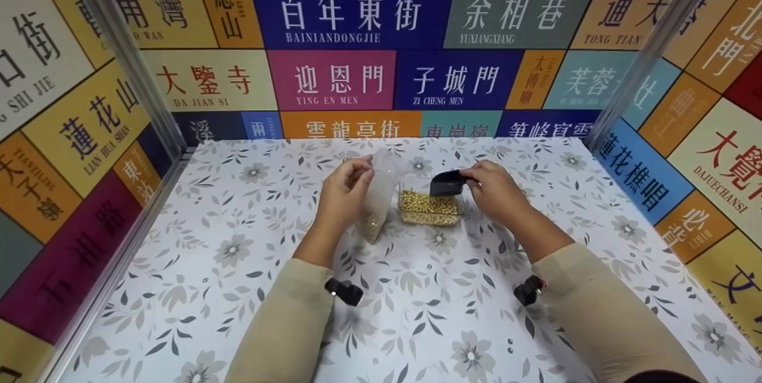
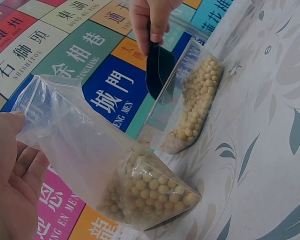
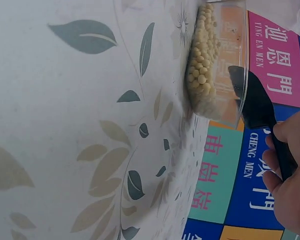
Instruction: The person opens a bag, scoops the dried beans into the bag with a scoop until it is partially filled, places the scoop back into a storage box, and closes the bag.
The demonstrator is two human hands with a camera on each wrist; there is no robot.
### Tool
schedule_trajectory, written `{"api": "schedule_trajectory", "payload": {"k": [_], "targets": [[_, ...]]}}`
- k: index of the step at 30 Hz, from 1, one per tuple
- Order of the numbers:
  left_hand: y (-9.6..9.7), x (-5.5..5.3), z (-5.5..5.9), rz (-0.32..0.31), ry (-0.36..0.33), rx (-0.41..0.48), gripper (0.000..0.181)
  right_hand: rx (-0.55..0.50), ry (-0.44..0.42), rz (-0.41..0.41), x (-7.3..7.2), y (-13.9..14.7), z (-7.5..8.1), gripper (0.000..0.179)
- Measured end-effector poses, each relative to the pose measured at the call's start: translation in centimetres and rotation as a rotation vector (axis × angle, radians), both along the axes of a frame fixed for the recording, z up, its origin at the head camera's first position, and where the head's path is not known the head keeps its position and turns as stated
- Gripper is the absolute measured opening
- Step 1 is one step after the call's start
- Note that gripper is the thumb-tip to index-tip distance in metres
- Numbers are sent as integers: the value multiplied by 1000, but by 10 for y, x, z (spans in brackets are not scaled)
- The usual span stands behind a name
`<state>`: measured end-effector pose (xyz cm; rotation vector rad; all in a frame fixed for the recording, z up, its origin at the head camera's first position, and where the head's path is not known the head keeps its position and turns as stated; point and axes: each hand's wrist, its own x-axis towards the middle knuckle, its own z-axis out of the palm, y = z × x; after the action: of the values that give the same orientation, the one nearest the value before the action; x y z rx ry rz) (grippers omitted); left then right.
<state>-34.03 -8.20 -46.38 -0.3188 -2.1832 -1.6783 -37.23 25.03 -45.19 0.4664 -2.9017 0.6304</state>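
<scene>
My left hand [image 1: 347,187] pinches the top edge of a clear zip bag [image 2: 85,130], whose lower corner holds soybeans [image 2: 157,192] and rests on the table. Just right of the bag stands a clear rectangular container [image 1: 430,220] with more soybeans [image 1: 425,201] inside. A small black scoop [image 1: 447,183] is gripped by its handle in my right hand [image 1: 493,189]. Its blade tilts over the container's right rim; the right wrist view shows the tip of the scoop [image 3: 255,100] at the opening, above the beans. Whether beans lie in the scoop is hidden.
A table [image 1: 250,311] covered with a white leaf-and-flower print lies under everything. Colourful sign-patterned panels [image 1: 351,8] enclose its back and both sides, with clear strips at the corners.
</scene>
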Motion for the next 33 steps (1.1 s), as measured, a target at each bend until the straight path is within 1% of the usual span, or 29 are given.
{"api": "schedule_trajectory", "payload": {"k": [6,12,14,18,24,30,33], "targets": [[0,0,0,-5,-1,5,6,78,25,25,-1,-6,1,32],[0,0,0,-7,-10,9,6,199,97,56,-1,-14,4,29],[0,0,0,-7,-14,12,6,235,99,59,-1,-17,5,31],[-1,0,0,-13,-15,13,6,269,70,60,-1,-22,7,33],[0,0,-1,-21,1,15,7,267,117,87,-4,-24,2,33],[1,0,-1,-23,6,36,7,169,86,95,-7,-21,-2,29],[1,-1,-1,-26,3,47,6,129,65,111,-8,-21,-6,28]]}}
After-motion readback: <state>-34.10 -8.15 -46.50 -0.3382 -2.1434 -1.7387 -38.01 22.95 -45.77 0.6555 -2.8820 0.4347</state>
